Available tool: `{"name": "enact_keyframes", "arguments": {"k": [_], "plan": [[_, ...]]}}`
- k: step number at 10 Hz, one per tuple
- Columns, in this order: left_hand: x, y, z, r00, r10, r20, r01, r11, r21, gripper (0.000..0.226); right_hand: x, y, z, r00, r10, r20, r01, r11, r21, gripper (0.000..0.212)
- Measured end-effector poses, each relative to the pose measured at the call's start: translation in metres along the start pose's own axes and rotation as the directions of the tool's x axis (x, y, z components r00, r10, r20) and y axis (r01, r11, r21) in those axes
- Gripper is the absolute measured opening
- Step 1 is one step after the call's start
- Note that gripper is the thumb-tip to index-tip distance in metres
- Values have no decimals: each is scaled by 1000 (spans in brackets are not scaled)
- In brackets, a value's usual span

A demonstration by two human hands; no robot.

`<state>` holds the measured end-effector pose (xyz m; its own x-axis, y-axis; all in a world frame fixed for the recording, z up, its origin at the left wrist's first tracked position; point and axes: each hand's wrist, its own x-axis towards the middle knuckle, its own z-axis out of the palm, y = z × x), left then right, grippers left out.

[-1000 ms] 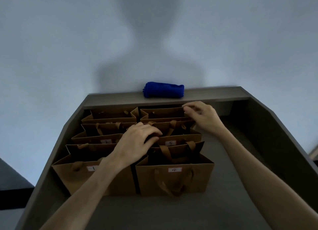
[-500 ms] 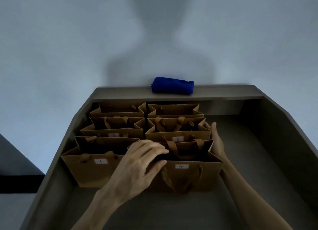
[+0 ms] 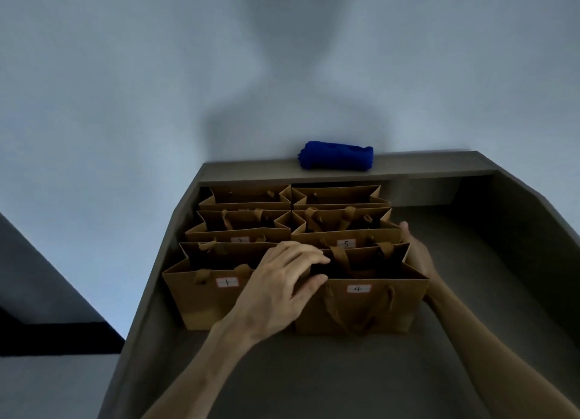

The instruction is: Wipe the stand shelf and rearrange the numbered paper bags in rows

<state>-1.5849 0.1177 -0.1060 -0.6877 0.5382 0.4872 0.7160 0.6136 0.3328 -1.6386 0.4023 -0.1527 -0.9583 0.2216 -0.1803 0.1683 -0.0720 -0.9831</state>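
The person is squaring up the front bag of the right-hand column on the stand shelf (image 3: pixel 470 293). Six paper bags are standing in two columns of three rows toward 12 o'clock. Bag 4 (image 3: pixel 361 305) is sitting at the front right, bag 1 (image 3: pixel 207 296) beside it at 9 o'clock, and bag 5 (image 3: pixel 345 238) directly behind bag 4.

The left hand (image 3: pixel 282 280) is grasping bag 4's left top corner, fingers curled over the rim and thumb on the front face. The right hand (image 3: pixel 416 255) is lying against the bag's right side with fingers that look straight, though the bag is hiding most of it, so whether it is gripping is not clear.

To do this well, both hands should be sliding the bag gently, keeping its front face level with bag 1 and avoiding crushing the thin paper rim. The rolled blue cloth (image 3: pixel 336 155) is resting on the back ledge (image 3: pixel 251 169) at 12 o'clock.
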Motion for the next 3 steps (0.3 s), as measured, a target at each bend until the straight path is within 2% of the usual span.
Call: {"name": "enact_keyframes", "arguments": {"k": [1, 2, 3], "plan": [[-10, 2, -8, 997, 12, -74, -18, 997, -81, 33, -32, 3, -11, 995, -96, -34, 96, 995, -25, 38], [-26, 5, -12, 991, 31, -127, -44, 994, -96, 28, -62, 8, -21, 985, -168, -39, 163, 980, -111, 21], [-50, 17, -11, 984, 37, -175, -61, 989, -136, 25, -95, 13, -31, 979, -199, -51, 185, 962, -203, 19]]}}
